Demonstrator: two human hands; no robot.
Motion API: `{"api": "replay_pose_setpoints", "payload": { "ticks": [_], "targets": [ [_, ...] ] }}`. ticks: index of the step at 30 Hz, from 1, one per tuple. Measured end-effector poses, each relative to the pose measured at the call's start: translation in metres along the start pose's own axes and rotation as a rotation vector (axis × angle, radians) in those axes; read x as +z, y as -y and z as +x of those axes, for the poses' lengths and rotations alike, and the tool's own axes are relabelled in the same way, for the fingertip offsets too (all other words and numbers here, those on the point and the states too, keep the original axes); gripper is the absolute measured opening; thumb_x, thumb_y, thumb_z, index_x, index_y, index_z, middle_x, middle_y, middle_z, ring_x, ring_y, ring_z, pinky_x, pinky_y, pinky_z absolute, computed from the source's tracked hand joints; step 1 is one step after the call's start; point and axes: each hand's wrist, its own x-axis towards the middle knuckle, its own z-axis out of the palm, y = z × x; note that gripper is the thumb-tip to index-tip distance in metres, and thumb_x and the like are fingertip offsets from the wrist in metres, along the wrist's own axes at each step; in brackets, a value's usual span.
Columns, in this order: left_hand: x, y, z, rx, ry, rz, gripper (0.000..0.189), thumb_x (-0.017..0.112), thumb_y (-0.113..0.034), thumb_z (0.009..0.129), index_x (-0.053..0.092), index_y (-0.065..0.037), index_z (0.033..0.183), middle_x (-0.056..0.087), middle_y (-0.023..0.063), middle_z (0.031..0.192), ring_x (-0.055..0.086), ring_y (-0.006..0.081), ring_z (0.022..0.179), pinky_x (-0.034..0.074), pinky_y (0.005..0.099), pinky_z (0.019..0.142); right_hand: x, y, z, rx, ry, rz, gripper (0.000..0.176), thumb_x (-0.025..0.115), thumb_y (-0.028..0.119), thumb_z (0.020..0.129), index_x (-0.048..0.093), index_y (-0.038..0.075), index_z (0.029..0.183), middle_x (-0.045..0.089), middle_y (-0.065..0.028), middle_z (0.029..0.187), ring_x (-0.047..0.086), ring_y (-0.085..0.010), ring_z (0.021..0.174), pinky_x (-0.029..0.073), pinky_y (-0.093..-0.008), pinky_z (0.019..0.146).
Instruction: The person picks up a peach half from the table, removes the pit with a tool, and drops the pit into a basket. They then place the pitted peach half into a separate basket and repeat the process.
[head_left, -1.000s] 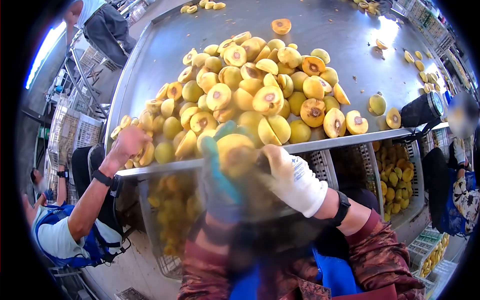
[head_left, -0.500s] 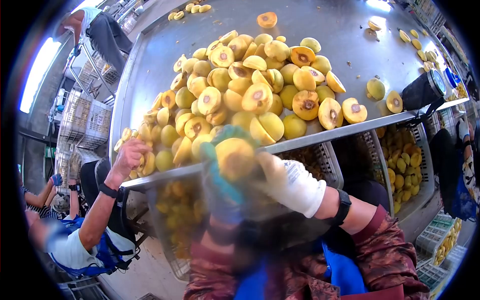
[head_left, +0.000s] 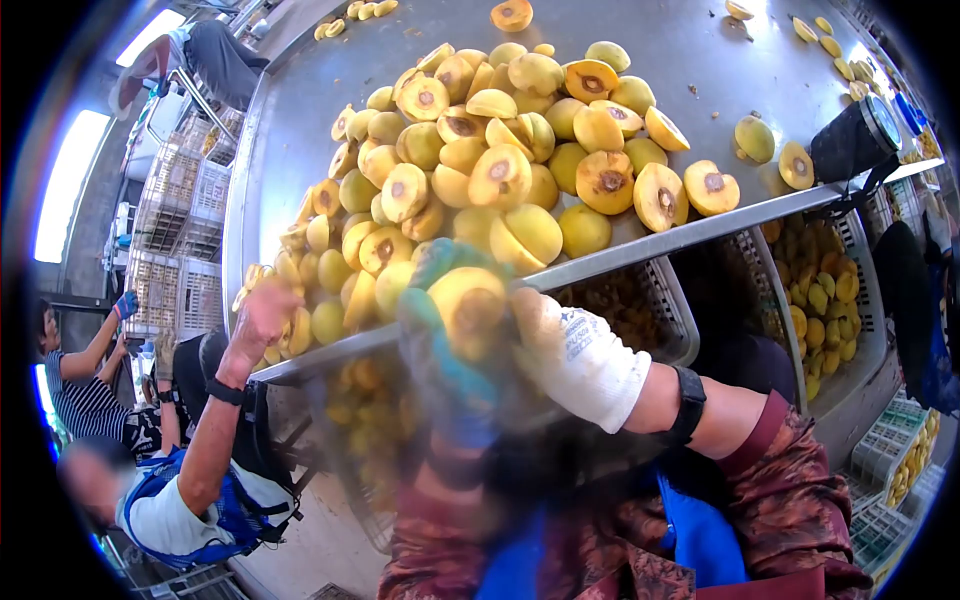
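My left hand (head_left: 435, 335), in a blue-green glove, is wrapped round a halved yellow fruit (head_left: 468, 305) just in front of the metal table's edge. The cut face with its brown centre is turned up. My right hand (head_left: 560, 345), in a white glove, is closed against the right side of this fruit; its fingertips are blurred, and any small thing in them is hidden. Behind both hands a large heap of halved yellow fruit (head_left: 500, 175) lies on the metal table (head_left: 700, 110).
A co-worker's bare hand (head_left: 268, 312) is at the heap's left end. Below the table edge are crates of fruit (head_left: 820, 310). A black container (head_left: 853, 140) stands at the table's right edge. White crates (head_left: 180, 290) are stacked at left, near other people.
The view has shifted slightly, so the heap sits a little higher. Both my hands remain together at the fruit. At left, a person in stripes shows more fully.
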Motion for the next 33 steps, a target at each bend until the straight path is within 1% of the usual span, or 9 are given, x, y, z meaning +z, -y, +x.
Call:
{"api": "replay_pose_setpoints", "payload": {
  "ticks": [3,7,9,12,15,19,26,31,33],
  "targets": [
    [0.001,0.002,-0.002,0.065,-0.011,0.029,0.062,0.033,-0.052,0.102,0.050,0.000,0.129,0.057,0.0145,0.122,0.057,0.0278,0.112,0.048,0.0464,0.099,0.004,-0.001,-0.002,0.022,0.043,0.003,0.009,0.052,0.009,0.088,0.052,0.002,0.092,0.061,-0.0207,0.076,0.062,-0.0398,0.072,0.049,-0.0448,0.061],
    [0.011,-0.010,-0.008,-0.195,-0.081,-0.591,0.062,0.032,-0.053,0.102,0.051,-0.001,0.129,0.057,0.0141,0.123,0.056,0.0277,0.113,0.048,0.0465,0.099,0.005,0.000,-0.006,0.066,0.096,0.191,0.012,0.053,0.011,0.088,0.052,0.001,0.096,0.061,-0.0206,0.077,0.062,-0.0405,0.072,0.048,-0.0460,0.061],
    [0.006,-0.005,-0.007,-0.068,-0.038,-0.293,0.062,0.032,-0.053,0.102,0.050,0.000,0.130,0.057,0.0150,0.124,0.056,0.0279,0.114,0.048,0.0466,0.098,0.008,0.000,-0.006,0.113,0.126,0.322,0.017,0.056,0.014,0.088,0.051,0.001,0.099,0.060,-0.0206,0.077,0.062,-0.0400,0.072,0.048,-0.0461,0.060],
    [-0.004,0.005,-0.006,0.024,0.011,-0.091,0.063,0.034,-0.052,0.101,0.048,0.002,0.131,0.057,0.0168,0.122,0.058,0.0288,0.111,0.049,0.0468,0.097,0.029,-0.015,-0.016,-0.070,0.103,0.118,0.029,0.059,0.017,0.088,0.049,-0.002,0.107,0.058,-0.0208,0.075,0.060,-0.0387,0.068,0.048,-0.0447,0.058],
    [-0.010,0.010,-0.004,0.077,0.046,-0.051,0.065,0.036,-0.051,0.101,0.047,0.004,0.132,0.059,0.0185,0.120,0.060,0.0302,0.107,0.050,0.0466,0.095,0.029,-0.016,-0.026,-0.178,0.087,-0.047,0.039,0.061,0.019,0.087,0.046,-0.006,0.113,0.056,-0.0216,0.073,0.058,-0.0382,0.064,0.047,-0.0439,0.057],
    [-0.003,0.002,-0.005,-0.059,0.078,-0.359,0.066,0.039,-0.052,0.100,0.046,0.005,0.132,0.060,0.0195,0.119,0.062,0.0313,0.104,0.052,0.0457,0.092,0.014,-0.006,-0.026,-0.212,0.051,-0.095,0.046,0.064,0.021,0.086,0.045,-0.009,0.115,0.055,-0.0236,0.072,0.057,-0.0390,0.062,0.047,-0.0448,0.056],
    [-0.009,0.015,0.000,0.050,0.154,-0.047,0.062,0.042,-0.048,0.100,0.048,0.007,0.130,0.061,0.0195,0.119,0.063,0.0306,0.102,0.053,0.0431,0.090,-0.006,0.005,-0.015,0.241,0.324,0.313,0.049,0.065,0.022,0.085,0.044,-0.005,0.120,0.060,-0.0303,0.086,0.061,-0.0462,0.078,0.050,-0.0496,0.068],
    [0.004,-0.003,-0.002,-0.103,0.123,-0.550,0.036,0.062,-0.021,0.094,0.057,0.005,0.118,0.063,0.0163,0.111,0.062,0.0247,0.098,0.051,0.0342,0.089,-0.017,0.006,-0.012,0.323,0.392,0.398,0.054,0.064,0.021,0.084,0.042,-0.004,0.127,0.062,-0.0323,0.098,0.062,-0.0464,0.092,0.051,-0.0474,0.079],
    [-0.002,0.008,-0.004,0.367,0.162,0.218,0.033,0.061,-0.019,0.095,0.057,0.004,0.117,0.063,0.0159,0.110,0.062,0.0243,0.097,0.051,0.0335,0.088,-0.023,0.008,-0.011,0.383,0.446,0.387,0.054,0.062,0.020,0.084,0.043,-0.003,0.129,0.062,-0.0317,0.101,0.062,-0.0453,0.096,0.051,-0.0462,0.083]
  ]
}}
